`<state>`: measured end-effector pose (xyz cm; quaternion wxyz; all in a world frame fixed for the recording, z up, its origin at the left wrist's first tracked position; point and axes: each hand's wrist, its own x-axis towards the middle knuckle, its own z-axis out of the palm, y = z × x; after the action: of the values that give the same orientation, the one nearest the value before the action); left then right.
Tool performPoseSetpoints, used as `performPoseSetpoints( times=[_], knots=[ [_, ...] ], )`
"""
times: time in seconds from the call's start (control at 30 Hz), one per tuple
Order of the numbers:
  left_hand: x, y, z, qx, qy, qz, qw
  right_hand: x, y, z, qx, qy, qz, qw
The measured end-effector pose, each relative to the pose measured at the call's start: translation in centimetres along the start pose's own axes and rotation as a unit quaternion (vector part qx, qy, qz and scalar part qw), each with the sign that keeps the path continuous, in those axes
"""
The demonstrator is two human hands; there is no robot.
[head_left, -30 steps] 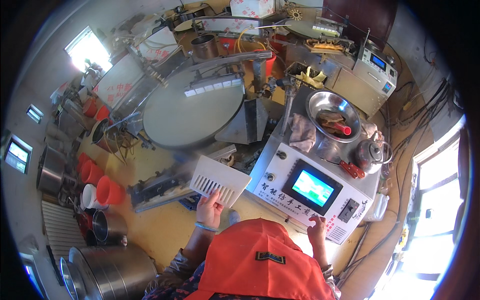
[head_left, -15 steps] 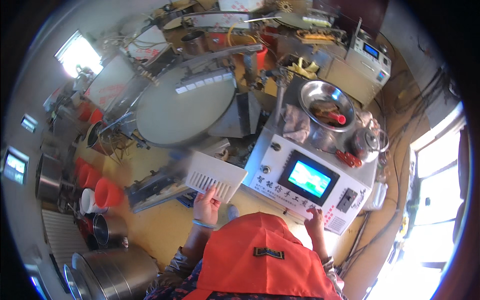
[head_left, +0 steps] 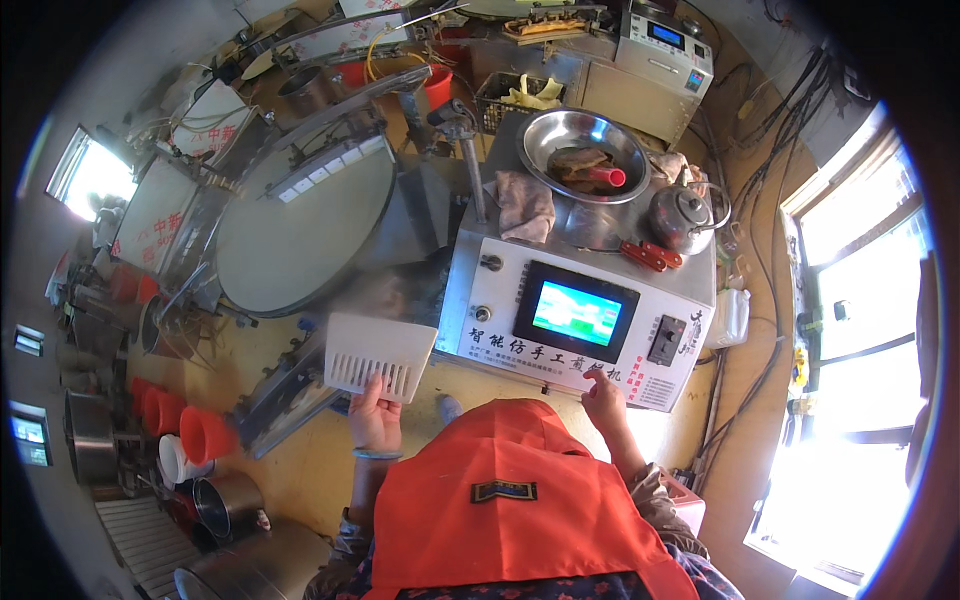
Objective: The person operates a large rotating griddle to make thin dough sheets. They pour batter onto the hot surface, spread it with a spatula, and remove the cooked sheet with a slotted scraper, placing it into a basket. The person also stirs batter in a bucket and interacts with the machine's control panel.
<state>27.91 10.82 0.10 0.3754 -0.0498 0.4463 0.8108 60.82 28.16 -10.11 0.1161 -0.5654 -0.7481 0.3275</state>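
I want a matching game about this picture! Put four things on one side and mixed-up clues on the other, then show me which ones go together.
Things:
1. Slotted plate
2. Kettle
3. Apron
4. Screen

Clues:
A. Orange-red, worn on the body
B. Lit up blue, on the front of the machine
C. Pinched in the left hand
D. Silvery, standing on top of the machine

Right pairs: 1-C, 2-D, 3-A, 4-B
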Motion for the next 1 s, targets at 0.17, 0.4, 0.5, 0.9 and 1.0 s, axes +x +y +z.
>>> performPoseSetpoints(
  times=[0.17,0.4,0.5,0.9,1.0],
  knots=[
    [0.0,0.1,0.0,-0.007,-0.012,0.004,1.000,0.1,-0.2,0.0,0.015,-0.001,0.008,1.000],
    [0.1,0.0,0.1,-0.010,-0.014,-0.001,1.000,0.2,-1.0,-0.5,0.037,-0.001,0.007,0.999],
    [0.0,0.0,0.2,-0.009,-0.014,0.000,1.000,0.5,-0.7,-0.2,0.024,0.019,-0.013,0.999],
    [0.0,0.0,0.4,-0.017,0.001,0.012,1.000,1.7,0.9,1.4,0.025,-0.002,0.010,1.000],
    [0.0,-0.2,0.1,-0.025,-0.001,0.015,1.000,1.9,1.4,1.7,0.009,0.005,-0.011,1.000]
  ],
)
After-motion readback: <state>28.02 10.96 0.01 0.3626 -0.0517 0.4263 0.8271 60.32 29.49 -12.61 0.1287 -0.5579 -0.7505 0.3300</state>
